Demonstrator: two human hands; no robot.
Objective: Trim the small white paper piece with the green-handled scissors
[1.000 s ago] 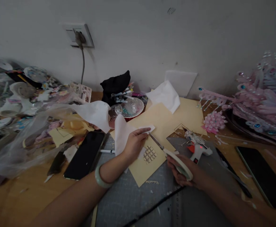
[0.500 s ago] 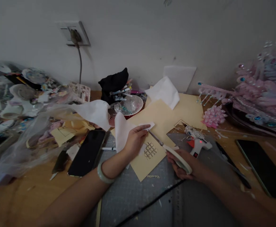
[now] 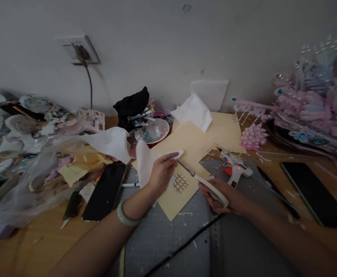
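My left hand (image 3: 163, 171) is closed on a white sheet (image 3: 144, 163), soft like felt or cloth, with a corner of it sticking out past the fingertips. My right hand (image 3: 216, 192) grips a pair of scissors (image 3: 213, 189) by their pale handles. Their metal blades point up and left and meet the sheet beside my left fingers; whether they are parted is hard to see. Beneath both hands lies a cream paper (image 3: 170, 206) bearing a black looped pattern (image 3: 181, 183).
Around the grey cutting mat (image 3: 168, 246) lie a glue gun (image 3: 237, 171) with a red light, a phone (image 3: 105, 192) at left and another phone (image 3: 315, 194) at right. A bowl (image 3: 159, 130) of beads stands behind. Pink beaded ornaments (image 3: 309, 104) crowd the right, clutter the left.
The view has shifted slightly, so most things appear a little further left. Both hands keep their hold, and the scissors stay at the sheet's edge.
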